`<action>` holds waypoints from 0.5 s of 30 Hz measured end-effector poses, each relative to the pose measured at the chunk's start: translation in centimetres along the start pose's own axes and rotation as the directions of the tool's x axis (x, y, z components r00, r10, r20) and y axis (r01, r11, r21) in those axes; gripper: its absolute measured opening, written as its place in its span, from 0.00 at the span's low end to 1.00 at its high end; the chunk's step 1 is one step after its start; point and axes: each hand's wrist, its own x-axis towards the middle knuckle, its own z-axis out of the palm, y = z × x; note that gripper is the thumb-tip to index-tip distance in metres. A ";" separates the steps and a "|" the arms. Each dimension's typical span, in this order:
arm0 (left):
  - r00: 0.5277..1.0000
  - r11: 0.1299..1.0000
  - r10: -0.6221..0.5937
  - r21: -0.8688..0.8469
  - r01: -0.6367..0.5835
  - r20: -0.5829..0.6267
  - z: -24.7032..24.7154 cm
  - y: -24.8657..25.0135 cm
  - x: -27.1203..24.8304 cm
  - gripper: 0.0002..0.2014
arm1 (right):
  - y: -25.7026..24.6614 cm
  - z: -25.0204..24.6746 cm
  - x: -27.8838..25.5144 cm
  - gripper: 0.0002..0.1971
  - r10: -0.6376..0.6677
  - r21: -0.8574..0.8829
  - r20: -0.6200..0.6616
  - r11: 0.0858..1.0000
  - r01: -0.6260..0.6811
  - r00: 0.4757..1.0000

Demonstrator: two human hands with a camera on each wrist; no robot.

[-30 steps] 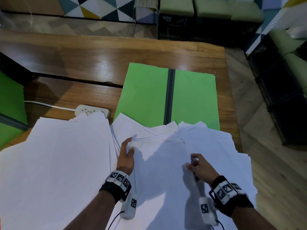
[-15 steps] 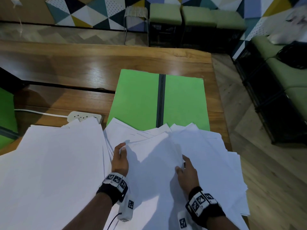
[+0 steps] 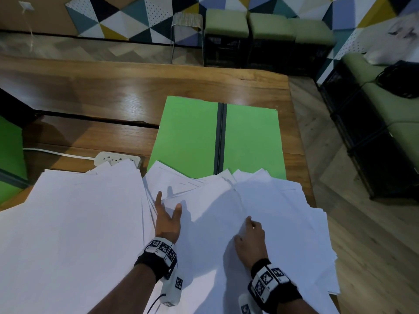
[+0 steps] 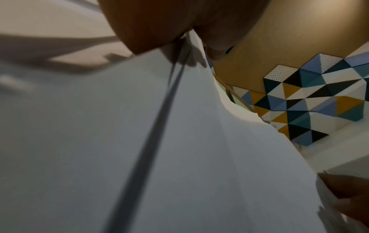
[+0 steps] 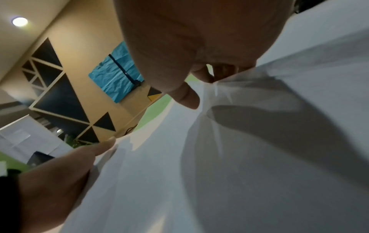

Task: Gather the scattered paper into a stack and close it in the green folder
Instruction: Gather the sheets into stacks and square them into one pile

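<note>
Paper (image 3: 260, 200) sheets lie fanned under both hands: left hand (image 3: 167, 219) flat with fingers spread, right hand (image 3: 250, 240) pinching a sheet, green folder (image 3: 217, 137) just beyond them, lying open.

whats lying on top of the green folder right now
White paper sheets overlap the near edge of the open green folder; the far part and the dark spine lie bare. How far the folder runs under the paper is hidden.

Both forearms are bare, each with a black wristband (image 3: 150, 267) carrying a white block of black-and-white square markers (image 3: 162, 248). Under each wrist hangs a small white camera pod (image 3: 173, 291) with its own marker; a thin black cable (image 3: 154, 303) trails from the left one.
</note>
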 end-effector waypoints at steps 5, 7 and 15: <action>0.998 0.993 0.053 0.103 -0.055 0.027 0.3 -0.7 0.8 0.30 | 0.1 -1.2 0.3 0.18 -0.029 -0.277 0.005 0.960 0.029 1.000; 0.999 0.992 0.050 0.118 -0.051 0.017 0.4 -0.6 1.0 0.28 | -0.2 -2.0 0.9 0.16 -0.041 -0.337 0.026 0.940 0.047 0.999; 0.990 0.971 0.133 0.197 -0.138 0.036 0.3 -0.3 1.4 0.23 | -1.7 -3.1 4.3 0.30 -0.186 -0.274 0.085 0.940 0.202 0.979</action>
